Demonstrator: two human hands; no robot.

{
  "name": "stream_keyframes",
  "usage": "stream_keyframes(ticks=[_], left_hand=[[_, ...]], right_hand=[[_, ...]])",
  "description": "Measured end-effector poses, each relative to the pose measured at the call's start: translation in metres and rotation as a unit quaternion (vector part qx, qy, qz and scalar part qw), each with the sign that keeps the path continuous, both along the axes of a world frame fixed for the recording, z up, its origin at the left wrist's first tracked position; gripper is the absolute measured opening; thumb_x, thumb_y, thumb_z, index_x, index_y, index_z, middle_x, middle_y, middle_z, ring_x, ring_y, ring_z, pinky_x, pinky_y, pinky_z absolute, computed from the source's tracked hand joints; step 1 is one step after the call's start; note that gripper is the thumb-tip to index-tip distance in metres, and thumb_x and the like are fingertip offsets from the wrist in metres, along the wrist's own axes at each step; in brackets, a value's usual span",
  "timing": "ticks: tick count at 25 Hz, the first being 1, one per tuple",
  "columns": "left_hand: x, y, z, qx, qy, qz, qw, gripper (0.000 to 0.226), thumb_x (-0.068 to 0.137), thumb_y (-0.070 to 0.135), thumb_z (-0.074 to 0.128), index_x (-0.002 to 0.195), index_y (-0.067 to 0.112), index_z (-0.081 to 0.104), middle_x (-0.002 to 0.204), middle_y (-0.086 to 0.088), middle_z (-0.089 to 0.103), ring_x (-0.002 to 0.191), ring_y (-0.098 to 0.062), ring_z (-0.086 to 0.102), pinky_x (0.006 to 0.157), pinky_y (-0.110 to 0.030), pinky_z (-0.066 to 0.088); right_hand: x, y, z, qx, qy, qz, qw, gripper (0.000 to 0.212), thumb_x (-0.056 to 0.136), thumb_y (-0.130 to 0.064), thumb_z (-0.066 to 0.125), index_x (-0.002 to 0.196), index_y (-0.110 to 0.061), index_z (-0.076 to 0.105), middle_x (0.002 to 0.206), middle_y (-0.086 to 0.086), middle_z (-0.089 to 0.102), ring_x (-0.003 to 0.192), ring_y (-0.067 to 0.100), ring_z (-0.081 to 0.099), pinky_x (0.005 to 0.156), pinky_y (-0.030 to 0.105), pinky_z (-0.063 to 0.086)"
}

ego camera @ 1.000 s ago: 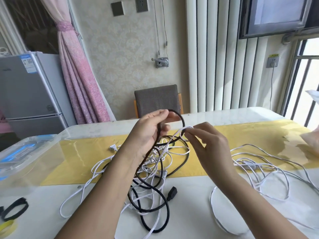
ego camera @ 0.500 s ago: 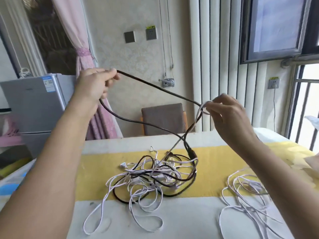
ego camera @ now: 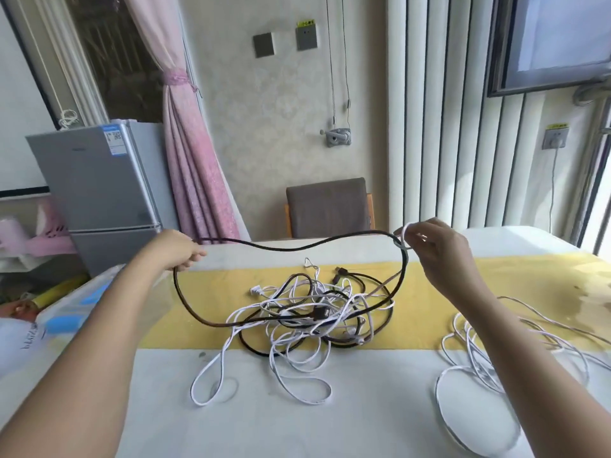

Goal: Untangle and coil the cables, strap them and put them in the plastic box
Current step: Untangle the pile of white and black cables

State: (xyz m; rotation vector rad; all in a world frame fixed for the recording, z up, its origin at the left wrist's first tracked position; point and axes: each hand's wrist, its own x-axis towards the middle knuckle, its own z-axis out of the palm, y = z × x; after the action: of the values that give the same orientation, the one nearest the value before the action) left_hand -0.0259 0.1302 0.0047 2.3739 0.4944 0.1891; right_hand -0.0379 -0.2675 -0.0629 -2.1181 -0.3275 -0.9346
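Note:
A tangle of black and white cables (ego camera: pixel 314 319) lies mid-table, partly on a yellow runner (ego camera: pixel 211 292). My left hand (ego camera: pixel 175 249) grips a long black cable (ego camera: pixel 297 246) raised above the table; it stretches across to my right hand (ego camera: pixel 433 249). The right hand pinches a small loop of white cable (ego camera: pixel 404 235) where the black cable passes through it. From there the black cable drops back into the tangle. The clear plastic box (ego camera: pixel 79 305) sits at the left table edge, partly behind my left forearm.
A second heap of white cables (ego camera: pixel 515 345) lies at the right, with a round white lid-like disc (ego camera: pixel 476 414) in front. A chair (ego camera: pixel 327 206) stands behind the table; a small fridge (ego camera: pixel 96 180) stands at the left.
My left hand has come down from head height to just above the table, spreading the black cable into a wide low loop. The right hand has also dropped, still pinching the white loop.

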Motion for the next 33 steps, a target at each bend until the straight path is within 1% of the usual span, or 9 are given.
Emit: stream_keyframes(ticks=[3, 5, 9, 13, 23, 26, 29, 31, 33], left_hand=[[-0.010, -0.048, -0.007, 0.256, 0.062, -0.093, 0.960, 0.046, 0.089, 0.007, 0.052, 0.135, 0.004, 0.049, 0.137, -0.016, 0.051, 0.123, -0.027, 0.050, 0.099, -0.029, 0.039], [-0.029, -0.104, -0.004, 0.221, -0.042, -0.258, 0.940, 0.053, 0.090, 0.014, 0.057, 0.141, 0.016, 0.043, 0.144, -0.002, 0.046, 0.130, -0.015, 0.044, 0.105, -0.023, 0.031], [-0.047, -0.183, -0.003, 0.012, -0.137, -0.446, 0.885, 0.019, 0.096, 0.032, 0.052, 0.086, 0.021, 0.064, 0.061, 0.008, 0.051, 0.054, -0.004, 0.049, 0.057, -0.022, 0.041], [-0.024, -0.169, 0.023, -0.189, -0.264, -0.332, 0.886, 0.033, 0.099, 0.020, 0.047, 0.068, 0.017, 0.056, 0.041, 0.014, 0.027, 0.036, -0.002, 0.022, 0.037, -0.016, 0.017], [-0.008, -0.060, 0.093, -0.543, -0.427, -0.118, 0.713, 0.032, 0.101, 0.025, 0.045, 0.071, 0.015, 0.049, 0.038, 0.014, 0.025, 0.029, -0.003, 0.018, 0.031, -0.015, 0.012], [-0.001, -0.020, 0.063, -0.355, -0.455, 0.006, 0.817, 0.035, 0.098, 0.026, 0.047, 0.065, 0.018, 0.055, 0.033, 0.013, 0.030, 0.033, -0.004, 0.026, 0.038, -0.020, 0.018], [0.026, 0.014, 0.016, -0.001, -0.174, 0.077, 0.982, 0.029, 0.089, 0.022, 0.052, 0.070, 0.014, 0.071, 0.059, 0.002, 0.060, 0.063, -0.021, 0.049, 0.049, -0.029, 0.033], [0.035, 0.011, -0.011, 0.225, 0.046, 0.008, 0.973, 0.023, 0.089, 0.011, 0.051, 0.094, -0.002, 0.069, 0.099, -0.015, 0.070, 0.087, -0.029, 0.060, 0.069, -0.034, 0.047], [0.026, -0.032, -0.016, 0.232, 0.019, -0.118, 0.965, 0.024, 0.090, 0.009, 0.051, 0.108, 0.001, 0.066, 0.119, -0.010, 0.065, 0.107, -0.025, 0.059, 0.088, -0.029, 0.044]], right_hand=[[-0.003, 0.011, 0.004, -0.017, -0.004, 0.032, 0.999, 0.012, 0.091, -0.010, 0.059, 0.085, -0.013, 0.069, 0.086, 0.012, 0.061, 0.069, 0.028, 0.056, 0.062, 0.031, 0.038], [-0.008, 0.023, 0.011, -0.015, -0.032, 0.057, 0.998, 0.014, 0.091, -0.009, 0.058, 0.083, -0.014, 0.067, 0.083, 0.010, 0.058, 0.067, 0.023, 0.054, 0.061, 0.023, 0.038], [-0.019, 0.035, 0.022, -0.029, -0.084, 0.115, 0.989, 0.013, 0.091, -0.008, 0.057, 0.082, -0.014, 0.064, 0.080, 0.003, 0.053, 0.067, 0.005, 0.049, 0.061, 0.009, 0.034], [-0.018, 0.028, 0.014, -0.030, -0.064, 0.100, 0.993, 0.014, 0.092, -0.008, 0.057, 0.091, -0.015, 0.069, 0.079, 0.001, 0.050, 0.064, 0.003, 0.047, 0.060, 0.007, 0.033], [0.017, 0.009, 0.044, 0.012, -0.151, -0.072, 0.986, 0.019, 0.093, -0.013, 0.051, 0.094, -0.010, 0.070, 0.089, 0.014, 0.057, 0.075, 0.035, 0.059, 0.065, 0.029, 0.037], [0.024, -0.002, 0.040, 0.037, -0.150, -0.103, 0.983, 0.018, 0.093, -0.009, 0.052, 0.092, -0.006, 0.070, 0.088, 0.015, 0.057, 0.074, 0.036, 0.058, 0.064, 0.028, 0.034], [0.021, -0.003, 0.021, 0.029, -0.114, -0.056, 0.991, 0.014, 0.091, -0.003, 0.057, 0.088, -0.004, 0.070, 0.085, 0.009, 0.056, 0.073, 0.032, 0.057, 0.065, 0.024, 0.031], [0.015, 0.004, 0.014, 0.003, -0.088, -0.002, 0.996, 0.012, 0.090, -0.003, 0.058, 0.089, -0.005, 0.070, 0.086, 0.010, 0.058, 0.072, 0.030, 0.057, 0.065, 0.024, 0.034], [0.008, 0.016, 0.014, -0.028, -0.079, 0.039, 0.996, 0.012, 0.090, -0.005, 0.058, 0.087, -0.009, 0.069, 0.085, 0.010, 0.057, 0.069, 0.025, 0.056, 0.061, 0.019, 0.035]])
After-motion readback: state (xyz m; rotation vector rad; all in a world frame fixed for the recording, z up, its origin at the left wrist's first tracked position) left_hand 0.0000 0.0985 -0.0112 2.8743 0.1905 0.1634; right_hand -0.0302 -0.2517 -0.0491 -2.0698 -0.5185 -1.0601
